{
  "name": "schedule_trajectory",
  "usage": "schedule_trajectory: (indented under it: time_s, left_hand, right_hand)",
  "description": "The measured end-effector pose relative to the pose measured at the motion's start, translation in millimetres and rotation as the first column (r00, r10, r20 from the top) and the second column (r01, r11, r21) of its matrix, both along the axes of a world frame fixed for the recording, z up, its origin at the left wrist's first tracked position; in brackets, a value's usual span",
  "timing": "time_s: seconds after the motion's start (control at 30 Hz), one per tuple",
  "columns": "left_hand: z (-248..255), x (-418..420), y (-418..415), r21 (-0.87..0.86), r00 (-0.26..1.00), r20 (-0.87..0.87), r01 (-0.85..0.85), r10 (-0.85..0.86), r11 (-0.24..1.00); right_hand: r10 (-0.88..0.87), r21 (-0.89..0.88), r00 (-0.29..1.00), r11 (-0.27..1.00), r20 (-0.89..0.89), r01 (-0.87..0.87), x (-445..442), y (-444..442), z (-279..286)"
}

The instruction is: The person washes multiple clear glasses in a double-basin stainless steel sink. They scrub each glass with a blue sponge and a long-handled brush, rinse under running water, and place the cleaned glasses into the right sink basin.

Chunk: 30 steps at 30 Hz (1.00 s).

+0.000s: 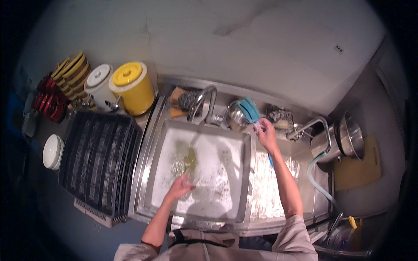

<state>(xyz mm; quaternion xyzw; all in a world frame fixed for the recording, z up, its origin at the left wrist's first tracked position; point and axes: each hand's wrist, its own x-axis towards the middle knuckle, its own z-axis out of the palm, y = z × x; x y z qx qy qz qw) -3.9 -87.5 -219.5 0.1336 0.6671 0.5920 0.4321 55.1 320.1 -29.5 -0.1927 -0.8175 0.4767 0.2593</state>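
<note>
My left hand (181, 187) is low over the left sink basin (246, 195), closed around what looks like a clear drinking glass (185, 196); glare and suds blur its outline. White foam (209, 146) covers most of the water there, with a greenish open patch (190, 158) beyond the hand. At the back of the sink, my right hand (266, 130) grips the handle of a blue brush (249, 110). Its bristle head is raised in front of a round stainless steel pot (235, 118), and I cannot tell whether they touch.
Clear glassware (266, 192) fills the right basin. Two curved faucets (214, 98) (321, 120) rise behind the basins. A dark glass rack (98, 160) stands left, near a white bowl (53, 151) and a yellow drink dispenser (134, 93). Steel containers (351, 137) and a cutting board (359, 166) are right.
</note>
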Motion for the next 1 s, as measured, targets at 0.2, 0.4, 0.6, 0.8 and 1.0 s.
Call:
schedule_trajectory:
  time_s: [0.2,0.4,0.6,0.8,1.0]
  left_hand:
    - [112.7,-7.4,29.9,-0.756,0.634,-0.418,0.156,-0.651,0.636]
    - [116.2,-2.4,18.9,-0.269,0.771,-0.521,0.259,-0.366,0.928]
    - [142.8,11.5,30.0,-0.281,0.661,-0.677,0.176,-0.325,0.943]
    - [159.5,28.3,43.8,-0.315,0.384,-0.835,0.253,-0.393,0.915]
    - [118.9,2.2,18.3,-0.559,0.552,-0.632,0.162,-0.544,0.813]
  right_hand:
    - [0.088,-0.015,0.989,0.996,0.122,-0.087,63.2,-96.3,-0.9]
    - [0.223,0.037,0.933,0.969,0.282,-0.243,114.6,-150.9,1.3]
    - [0.238,0.445,0.765,0.695,0.598,-0.564,123.6,-164.0,24.8]
    - [0.327,0.555,0.682,0.406,0.654,-0.726,94.1,-199.5,9.0]
    - [0.121,0.578,0.739,0.546,0.662,-0.607,110.2,-179.4,-12.0]
